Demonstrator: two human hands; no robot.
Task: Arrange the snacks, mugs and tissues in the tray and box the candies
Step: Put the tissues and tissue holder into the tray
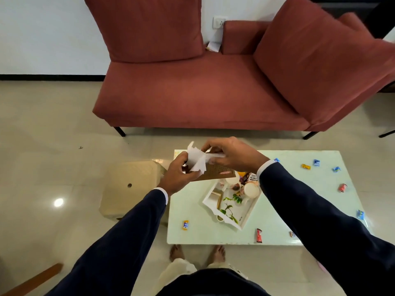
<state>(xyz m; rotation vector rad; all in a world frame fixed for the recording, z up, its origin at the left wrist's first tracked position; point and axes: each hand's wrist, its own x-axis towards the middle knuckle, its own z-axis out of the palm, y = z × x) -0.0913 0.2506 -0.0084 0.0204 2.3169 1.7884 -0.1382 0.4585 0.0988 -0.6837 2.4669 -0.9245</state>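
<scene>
Both hands, left hand (177, 174) and right hand (230, 155), pinched a white tissue (196, 160) above a brown box (215, 171); below the right hand, a packet (253, 177) read "PEANUTS".

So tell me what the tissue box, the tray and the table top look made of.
Tissue box: brown, matte, probably card, with a fine dotted pattern. Tray: white, looks like painted wood, with a scalloped rim and leaf print. Table top: pale, glossy, mirrors light, maybe glass or lacquer.

Even, moderately bright indoor light is filling the scene. A round glare spot (58, 202) is shining on the glossy floor (53, 133), left of and below the hands (205, 165). Shadows are lying soft. Wide-angle distortion is bending the sofa (192, 92) above them; detail is softening slightly throughout.
</scene>
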